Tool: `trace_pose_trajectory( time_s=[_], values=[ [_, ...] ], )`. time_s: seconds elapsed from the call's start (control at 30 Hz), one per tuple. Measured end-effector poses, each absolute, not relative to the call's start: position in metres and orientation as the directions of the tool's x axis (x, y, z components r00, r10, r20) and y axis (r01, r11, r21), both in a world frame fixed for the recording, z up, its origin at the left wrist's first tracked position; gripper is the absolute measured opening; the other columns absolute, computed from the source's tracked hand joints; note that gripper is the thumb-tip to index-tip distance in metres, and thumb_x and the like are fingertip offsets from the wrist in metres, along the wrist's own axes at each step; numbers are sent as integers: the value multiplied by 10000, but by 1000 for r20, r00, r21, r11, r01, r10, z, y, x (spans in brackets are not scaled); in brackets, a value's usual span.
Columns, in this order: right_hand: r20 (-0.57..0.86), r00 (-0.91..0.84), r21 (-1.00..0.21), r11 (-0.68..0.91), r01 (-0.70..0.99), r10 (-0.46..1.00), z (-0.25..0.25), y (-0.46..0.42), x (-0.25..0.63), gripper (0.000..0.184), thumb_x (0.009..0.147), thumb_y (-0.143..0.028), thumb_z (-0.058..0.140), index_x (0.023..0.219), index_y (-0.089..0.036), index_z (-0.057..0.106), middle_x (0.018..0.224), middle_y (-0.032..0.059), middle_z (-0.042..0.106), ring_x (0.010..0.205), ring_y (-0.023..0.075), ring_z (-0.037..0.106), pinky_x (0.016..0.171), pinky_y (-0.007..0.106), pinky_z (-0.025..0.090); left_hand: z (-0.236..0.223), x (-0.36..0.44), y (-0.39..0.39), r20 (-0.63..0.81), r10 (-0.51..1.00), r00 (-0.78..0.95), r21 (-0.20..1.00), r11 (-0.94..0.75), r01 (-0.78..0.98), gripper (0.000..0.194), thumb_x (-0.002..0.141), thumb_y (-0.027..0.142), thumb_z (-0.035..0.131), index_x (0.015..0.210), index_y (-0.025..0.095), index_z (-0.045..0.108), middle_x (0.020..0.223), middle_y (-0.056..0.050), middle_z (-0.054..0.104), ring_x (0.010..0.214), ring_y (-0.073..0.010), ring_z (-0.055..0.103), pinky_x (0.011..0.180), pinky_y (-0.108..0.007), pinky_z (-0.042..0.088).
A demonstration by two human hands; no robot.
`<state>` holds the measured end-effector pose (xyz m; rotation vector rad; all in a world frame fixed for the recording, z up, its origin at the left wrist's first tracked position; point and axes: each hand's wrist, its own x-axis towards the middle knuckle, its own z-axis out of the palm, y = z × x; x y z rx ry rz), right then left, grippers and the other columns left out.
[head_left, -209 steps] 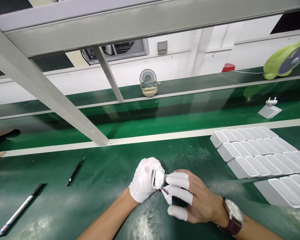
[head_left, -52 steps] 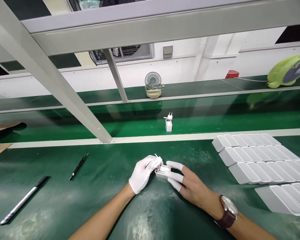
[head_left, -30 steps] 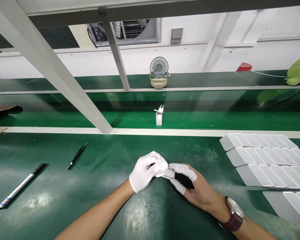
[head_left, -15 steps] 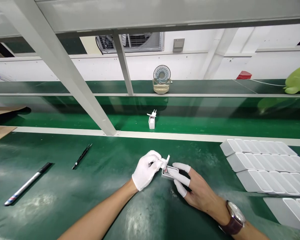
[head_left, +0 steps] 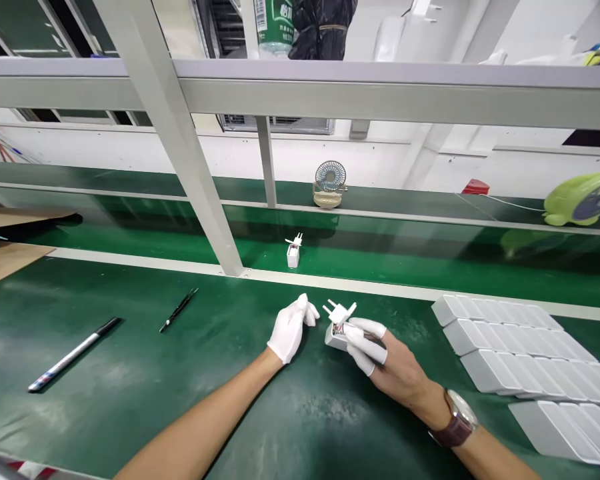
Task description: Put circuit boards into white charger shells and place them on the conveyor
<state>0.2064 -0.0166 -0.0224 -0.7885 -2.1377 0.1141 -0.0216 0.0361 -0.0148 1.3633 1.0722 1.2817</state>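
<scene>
My left hand [head_left: 291,328], in a white glove, is just above the green bench with its fingers curled together and nothing visible in them. A small gap separates it from a white plug charger [head_left: 337,339]. My right hand [head_left: 380,357], with white finger cots and a wristwatch, grips that charger's box-shaped housing. Its pronged plug piece [head_left: 339,312] sits tilted at the open end, prongs upward, with a bit of red wiring showing below. A similar white charger [head_left: 293,255] stands upright behind, beyond the pale strip, its pronged piece askew on top.
Rows of white housings [head_left: 505,360] are at the right. A marker pen [head_left: 75,355] and black tweezers [head_left: 179,311] lie at the left. A slanted metal post [head_left: 200,167] rises from the strip. A small fan [head_left: 330,183] and a green toy-like object [head_left: 580,199] stand on the back shelf.
My left hand has let go of the plug piece and drawn back left. The plug piece now stands tilted with prongs up on the housing. The camera view has shifted.
</scene>
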Motion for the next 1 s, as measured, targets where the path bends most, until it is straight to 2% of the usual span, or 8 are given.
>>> trace_pose_trajectory(
  time_s=[0.1, 0.23, 0.53, 0.7, 0.8, 0.87, 0.9, 1.0],
  values=[
    [679, -423, -381, 780, 496, 600, -19, -16, 202, 608, 906, -86, 610, 1450, -319, 469, 1329, 111, 575, 1099, 228, 665, 909, 357, 606, -18, -22, 38, 164, 983, 85, 986, -163, -19, 629, 995, 568, 390, 531, 177, 559, 675, -52, 622, 721, -182, 590, 746, -325, 445],
    [512, -511, -467, 723, 509, 690, -29, -18, 195, 462, 948, -144, 566, 1379, -310, 545, 1213, 99, 619, 1038, 217, 680, 882, 355, 609, -22, -19, 39, 166, 981, 95, 986, -165, -25, 616, 994, 556, 408, 548, 169, 585, 675, -49, 625, 693, -169, 580, 695, -308, 443],
    [535, -431, -516, 685, 515, 727, -42, -22, 195, 538, 955, -162, 572, 1457, -282, 420, 1292, 117, 577, 1119, 228, 633, 925, 372, 578, -21, -19, 37, 161, 973, 165, 983, -172, 55, 615, 1007, 546, 373, 601, 158, 621, 724, -59, 657, 699, -165, 586, 696, -300, 447],
    [400, -488, -549, 629, 550, 776, -33, -21, 190, 450, 960, -205, 532, 1401, -291, 510, 1157, 109, 607, 1004, 253, 637, 869, 429, 575, -18, -19, 37, 96, 983, 157, 986, -116, 122, 581, 997, 563, 376, 706, 149, 661, 706, -51, 660, 676, -171, 577, 692, -312, 457],
    [378, -400, -742, 532, 409, 835, -32, -15, 189, 394, 965, -249, 537, 1357, -287, 563, 1177, 101, 610, 1056, 247, 620, 942, 436, 538, -16, -21, 33, 177, 969, 173, 957, -211, 199, 492, 1015, 487, 357, 826, 154, 666, 802, -58, 657, 738, -181, 600, 720, -328, 484],
    [299, -277, -918, 355, 179, 913, -34, -10, 189, 366, 962, -317, 560, 1324, -264, 584, 1158, 96, 633, 1053, 242, 626, 956, 438, 529, -15, -20, 28, 307, 926, 217, 889, -361, 282, 309, 968, 432, 489, 1018, 172, 648, 975, -73, 640, 809, -188, 608, 760, -351, 512],
    [218, -238, -973, 230, 24, 947, -34, -8, 190, 368, 960, -353, 567, 1313, -251, 584, 1139, 94, 648, 1029, 239, 637, 939, 437, 537, -13, -18, 24, 370, 890, 268, 837, -444, 319, 316, 905, 406, 602, 1135, 189, 611, 1074, -84, 618, 858, -198, 611, 787, -369, 526],
    [2, -294, -946, -94, -312, 956, -37, -6, 192, 377, 956, -401, 567, 1285, -217, 585, 1077, 87, 682, 920, 224, 670, 841, 413, 569, -9, -8, 13, 483, 750, 451, 668, -649, 363, 731, 726, 255, 798, 1370, 251, 451, 1277, -115, 551, 1084, -266, 598, 923, -442, 529]
  ],
)
